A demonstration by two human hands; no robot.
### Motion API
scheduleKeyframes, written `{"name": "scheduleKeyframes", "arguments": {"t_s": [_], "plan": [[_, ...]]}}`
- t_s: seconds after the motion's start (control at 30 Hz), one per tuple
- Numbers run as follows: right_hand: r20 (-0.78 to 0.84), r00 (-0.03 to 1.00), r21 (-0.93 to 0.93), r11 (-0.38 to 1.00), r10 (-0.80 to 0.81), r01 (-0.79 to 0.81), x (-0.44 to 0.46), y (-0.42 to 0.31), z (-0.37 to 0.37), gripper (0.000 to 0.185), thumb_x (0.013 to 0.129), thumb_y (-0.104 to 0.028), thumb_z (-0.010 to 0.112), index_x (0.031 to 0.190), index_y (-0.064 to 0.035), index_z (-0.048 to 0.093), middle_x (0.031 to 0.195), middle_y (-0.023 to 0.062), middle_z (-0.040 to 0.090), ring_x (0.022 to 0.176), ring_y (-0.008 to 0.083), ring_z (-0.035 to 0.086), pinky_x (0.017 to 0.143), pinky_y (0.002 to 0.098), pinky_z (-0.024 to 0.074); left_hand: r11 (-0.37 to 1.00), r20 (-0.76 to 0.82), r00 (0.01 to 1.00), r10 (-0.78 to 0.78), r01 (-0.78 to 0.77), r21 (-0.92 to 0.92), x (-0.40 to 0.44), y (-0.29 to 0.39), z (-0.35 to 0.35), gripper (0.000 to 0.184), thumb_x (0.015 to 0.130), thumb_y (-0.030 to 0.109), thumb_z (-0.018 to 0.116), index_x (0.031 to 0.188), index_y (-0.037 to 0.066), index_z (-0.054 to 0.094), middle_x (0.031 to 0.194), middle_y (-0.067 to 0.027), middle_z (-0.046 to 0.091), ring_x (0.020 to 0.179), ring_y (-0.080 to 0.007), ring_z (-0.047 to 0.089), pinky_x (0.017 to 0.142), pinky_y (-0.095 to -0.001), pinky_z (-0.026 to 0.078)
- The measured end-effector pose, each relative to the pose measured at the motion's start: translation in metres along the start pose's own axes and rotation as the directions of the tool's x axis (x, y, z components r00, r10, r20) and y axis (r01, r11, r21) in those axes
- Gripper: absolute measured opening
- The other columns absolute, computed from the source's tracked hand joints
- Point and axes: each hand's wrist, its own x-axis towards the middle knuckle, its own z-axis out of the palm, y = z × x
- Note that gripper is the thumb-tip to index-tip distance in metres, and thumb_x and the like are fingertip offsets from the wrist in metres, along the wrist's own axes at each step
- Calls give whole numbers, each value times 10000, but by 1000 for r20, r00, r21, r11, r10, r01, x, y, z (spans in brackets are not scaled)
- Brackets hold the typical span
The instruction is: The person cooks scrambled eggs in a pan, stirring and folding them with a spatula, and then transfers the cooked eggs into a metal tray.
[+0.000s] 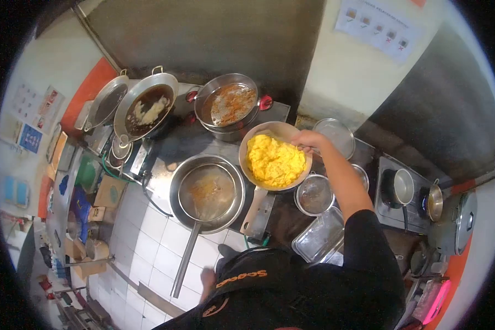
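Observation:
My right hand (308, 141) reaches in from the right and is closed at the right rim of a light-coloured pan (248, 175). A thin metal handle seems to show in its fingers; its far end is hidden. Yellow scrambled egg (275, 160) fills much of the pan, whose own handle points down towards my body with no hand on it. Left of the pan, a round strainer (209, 192) rests over a wide metal bowl (177, 184) with cloudy liquid and brown bits. My left hand is not visible.
A wok of dark oil (162, 92) with pale food frying stands at the back left, beside another wok (107, 102). Behind the egg pan is a pot with orange-brown bits (234, 104). Small strainers (314, 195), a metal tray (319, 234) and a stove (390, 212) are at right.

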Motion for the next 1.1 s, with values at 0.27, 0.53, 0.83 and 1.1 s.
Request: {"name": "scheduleKeyframes", "arguments": {"t_s": [0.27, 0.53, 0.83, 1.1], "plan": [[-145, 955, -878, 479, -257, -5, -105, -48, 128, 221, 773, -94, 521, 892, 33, 657, 896, 219, 656, 776, 334, 669, 658, 425, 532, 936, 439, 853, -283, 345, -68, -98, -25, 18, 245, 788, 271, 580, 824, 46, 672, 876, -162, 653, 850, -308, 630, 729, -420, 500], [-228, 936, -786, 618, -268, -15, -65, 18, 108, 265, 800, -153, 486, 888, 38, 646, 865, 245, 646, 759, 362, 652, 677, 432, 524, 994, 412, 906, -94, 105, -4, -26, -5, 22, 244, 754, 257, 602, 859, 58, 696, 924, -172, 665, 892, -335, 638, 744, -428, 501], [-357, 928, -185, 965, 108, -183, -148, -6, 59, 223, 831, -74, 483, 708, 91, 568, 538, 160, 560, 386, 239, 542, 356, 399, 435, 806, -173, 981, 93, -176, -566, 73, 212, -191, 486, 918, 400, 440, 1001, -52, 598, 1008, -285, 612, 915, -367, 623, 785, -428, 475], [-142, 989, 487, 873, 51, 25, -34, 77, 59, 187, 832, -124, 520, 724, 27, 539, 518, 100, 506, 352, 195, 471, 325, 362, 366, 250, 311, 861, 402, 223, -942, 118, 290, -180, 423, 937, 483, 423, 925, 65, 482, 568, -28, 437, 429, -138, 445, 391, -275, 353]]}}
